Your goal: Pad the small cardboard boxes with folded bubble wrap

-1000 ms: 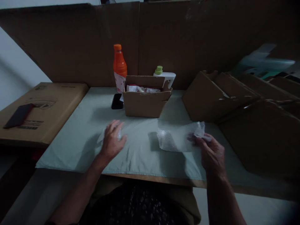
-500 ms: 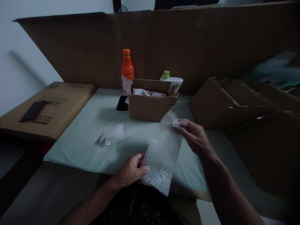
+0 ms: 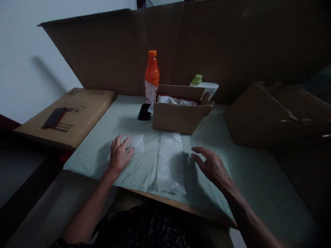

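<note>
A long strip of bubble wrap (image 3: 170, 162) lies flat on the pale green cloth (image 3: 248, 172), running from the small cardboard box toward the table's near edge. My right hand (image 3: 210, 165) hovers just right of the strip, fingers spread, holding nothing. My left hand (image 3: 119, 156) rests on a small bubble-wrapped bundle (image 3: 134, 144) to the strip's left, fingers curled over it.
A small open cardboard box (image 3: 181, 115) holds wrapped items. Behind it stand an orange bottle (image 3: 151, 81) and a white bottle with a green cap (image 3: 204, 86). A black phone (image 3: 144, 112) lies beside the box. Flat cartons sit left (image 3: 85, 110) and right (image 3: 258, 117), with a dark device (image 3: 54, 117) on the left one.
Both hands held the bubble wrap strip up half a second ago; it now lies flat on the cloth. My left hand went back to the small bundle and my right hand let go.
</note>
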